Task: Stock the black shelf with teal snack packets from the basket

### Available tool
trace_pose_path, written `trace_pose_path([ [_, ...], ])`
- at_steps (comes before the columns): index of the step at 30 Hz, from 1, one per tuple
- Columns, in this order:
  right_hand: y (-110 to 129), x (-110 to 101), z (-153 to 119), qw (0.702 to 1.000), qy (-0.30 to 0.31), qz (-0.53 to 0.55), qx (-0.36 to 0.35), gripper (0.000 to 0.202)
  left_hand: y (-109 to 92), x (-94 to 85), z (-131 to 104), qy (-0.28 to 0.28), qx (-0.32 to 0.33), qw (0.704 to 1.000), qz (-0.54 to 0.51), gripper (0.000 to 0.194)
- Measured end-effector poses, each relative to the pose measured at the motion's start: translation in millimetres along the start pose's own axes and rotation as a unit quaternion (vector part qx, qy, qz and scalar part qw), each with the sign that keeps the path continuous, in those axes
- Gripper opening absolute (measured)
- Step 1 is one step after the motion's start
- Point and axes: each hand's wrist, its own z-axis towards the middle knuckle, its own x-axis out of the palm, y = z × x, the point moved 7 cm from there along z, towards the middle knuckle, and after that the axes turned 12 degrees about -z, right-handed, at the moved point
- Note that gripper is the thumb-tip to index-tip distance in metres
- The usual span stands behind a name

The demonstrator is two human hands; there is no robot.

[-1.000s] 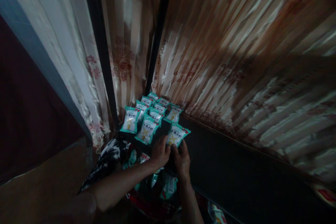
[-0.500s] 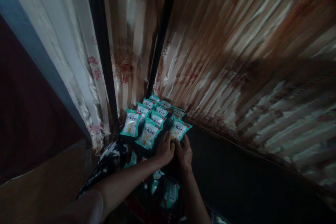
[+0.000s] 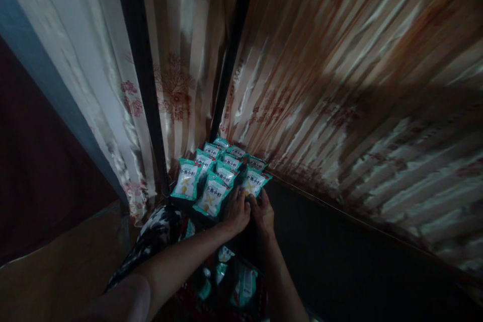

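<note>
A teal-and-white snack bag [image 3: 255, 180] with dark lettering leans at the right front of several matching bags. My left hand [image 3: 237, 211] has its fingers closed at the bag's lower left corner. On the lower right edge, the fingers and thumb of my right hand [image 3: 263, 213] pinch the same bag. Just left of my left hand stands another snack bag [image 3: 213, 196], front side up. A further bag [image 3: 186, 179] stands at the row's left end. The bags overlap in rows going back into the corner.
Below my forearms, loose bags [image 3: 244, 284] lie in a dark container, partly hidden. A black surface [image 3: 339, 241] stretches to the right. Pleated curtains [image 3: 332, 85] hang behind, with dark upright posts [image 3: 232, 55] in front. Black-and-white patterned cloth [image 3: 160, 229] shows at lower left.
The bag in my hands has shifted slightly left and back, closer against the bags behind it. Both hands have moved a little with it. The view has turned slightly.
</note>
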Motion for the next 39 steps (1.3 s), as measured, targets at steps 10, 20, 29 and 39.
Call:
trace_pose_path([
  [10,4,0,8,0.999,0.003,-0.041,0.015,0.063,2,0.3,4,-0.001,-0.006,1.000,0.022,0.048],
  [20,3,5,8,1.000,0.001,-0.028,0.012,0.068,-2,-2.6,6,0.027,-0.021,0.998,0.046,0.050],
  [29,-4,10,7,1.000,-0.005,-0.021,0.017,0.067,1,0.0,4,0.028,-0.015,0.998,0.057,0.052],
  [39,-3,3,-12,0.998,-0.058,0.008,-0.001,0.069,-4,-0.3,-6,0.024,0.036,0.999,0.016,0.054],
])
